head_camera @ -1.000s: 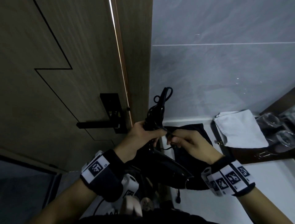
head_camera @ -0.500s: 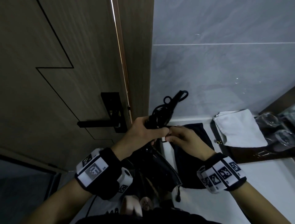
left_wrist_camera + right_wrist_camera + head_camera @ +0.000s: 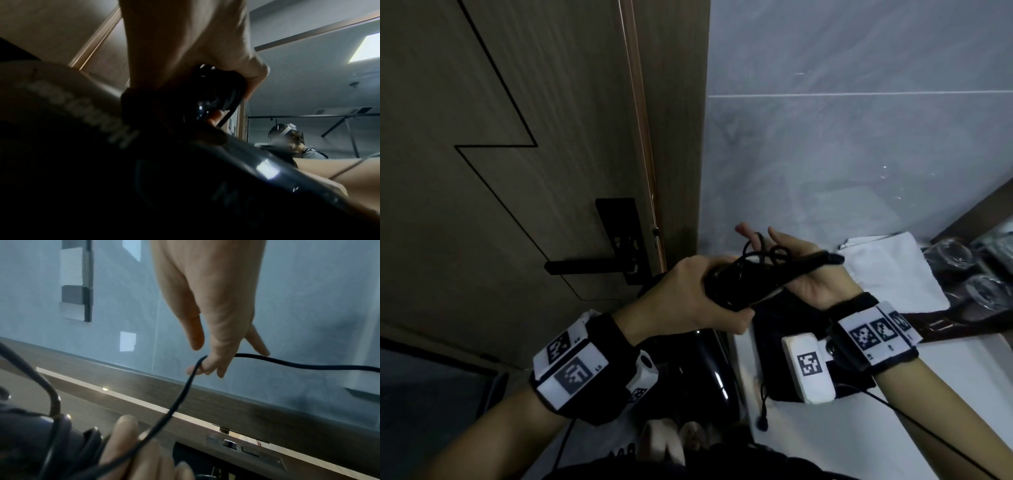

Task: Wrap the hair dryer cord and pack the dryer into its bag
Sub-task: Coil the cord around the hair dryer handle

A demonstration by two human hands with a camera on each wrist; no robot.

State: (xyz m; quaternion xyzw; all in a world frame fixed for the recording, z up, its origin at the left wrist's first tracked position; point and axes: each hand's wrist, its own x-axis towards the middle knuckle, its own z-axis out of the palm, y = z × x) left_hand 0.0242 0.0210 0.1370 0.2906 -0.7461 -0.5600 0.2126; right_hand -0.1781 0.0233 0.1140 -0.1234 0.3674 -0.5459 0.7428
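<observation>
The black hair dryer (image 3: 705,370) hangs with its glossy body low between my arms. My left hand (image 3: 709,301) grips its handle (image 3: 726,284), which has cord windings around it and points right. In the left wrist view that left hand (image 3: 226,65) curls round the wound handle above the dryer body (image 3: 246,170). My right hand (image 3: 784,253) lies palm up behind the handle, fingers straight, with a loop of the black cord (image 3: 763,255) draped over them. The right wrist view shows the cord (image 3: 185,389) hooked over straight fingers (image 3: 207,368). The black bag (image 3: 770,329) lies flat on the counter below.
A wooden door with a black lever handle (image 3: 585,265) stands close on the left, a grey tiled wall (image 3: 859,154) ahead. On the white counter (image 3: 945,394) lie a folded white towel (image 3: 887,274) and, at the far right, glasses (image 3: 945,253) on a dark tray.
The handle has tipped from upright over to the right. My right hand has left its pinch near the handle, turned palm up and spread its fingers under the cord loop.
</observation>
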